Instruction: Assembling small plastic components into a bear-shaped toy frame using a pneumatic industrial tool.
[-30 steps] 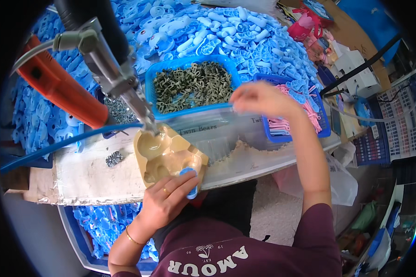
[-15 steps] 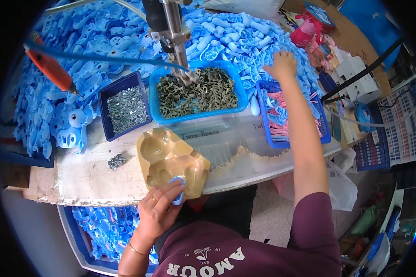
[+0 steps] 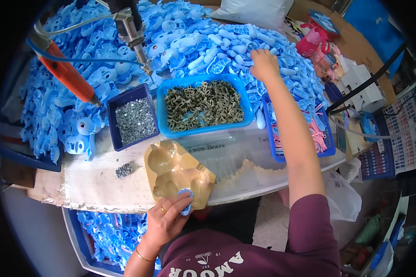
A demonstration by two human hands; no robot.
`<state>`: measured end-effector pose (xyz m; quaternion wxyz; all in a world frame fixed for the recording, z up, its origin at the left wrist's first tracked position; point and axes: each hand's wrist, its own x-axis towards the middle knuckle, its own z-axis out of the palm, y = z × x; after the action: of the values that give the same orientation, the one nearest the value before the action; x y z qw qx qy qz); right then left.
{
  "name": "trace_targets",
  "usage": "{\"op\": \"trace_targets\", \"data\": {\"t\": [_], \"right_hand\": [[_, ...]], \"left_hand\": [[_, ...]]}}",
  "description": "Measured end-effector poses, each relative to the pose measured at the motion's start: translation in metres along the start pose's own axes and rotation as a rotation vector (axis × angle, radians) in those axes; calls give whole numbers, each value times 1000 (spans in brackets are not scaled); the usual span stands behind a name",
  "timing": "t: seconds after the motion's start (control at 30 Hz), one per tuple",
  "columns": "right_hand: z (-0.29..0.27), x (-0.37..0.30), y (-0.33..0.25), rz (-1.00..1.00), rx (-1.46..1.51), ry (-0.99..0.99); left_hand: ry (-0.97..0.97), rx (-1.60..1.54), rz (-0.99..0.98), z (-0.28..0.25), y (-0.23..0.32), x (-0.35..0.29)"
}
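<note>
The left hand presses a small blue plastic piece with fingertips pinched on it against the near edge of a tan moulded jig on the worn white bench top. The right hand reaches far into the heap of blue plastic parts, fingers curled; what they grip cannot be told. Between them sit a blue tray of olive clips and a darker bin of screws. A hanging screwdriver and orange tool dangle far left.
</note>
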<state>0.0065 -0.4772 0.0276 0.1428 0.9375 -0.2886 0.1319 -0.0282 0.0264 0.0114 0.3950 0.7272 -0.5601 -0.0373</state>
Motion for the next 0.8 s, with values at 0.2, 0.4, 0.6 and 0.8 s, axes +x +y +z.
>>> {"op": "trace_targets", "data": {"t": [0.2,0.4,0.6,0.8], "right_hand": [[-22,-9,0,138,-35,28],[11,45,-12,-163,361,415],[8,64,-27,-20,107,88],[-1,27,12,-167,541,394]], "left_hand": [[22,16,-30,0,-1,-3],[10,28,-38,1,7,3],[-3,63,-11,2,6,-6],[-23,174,63,9,-6,-14]]}}
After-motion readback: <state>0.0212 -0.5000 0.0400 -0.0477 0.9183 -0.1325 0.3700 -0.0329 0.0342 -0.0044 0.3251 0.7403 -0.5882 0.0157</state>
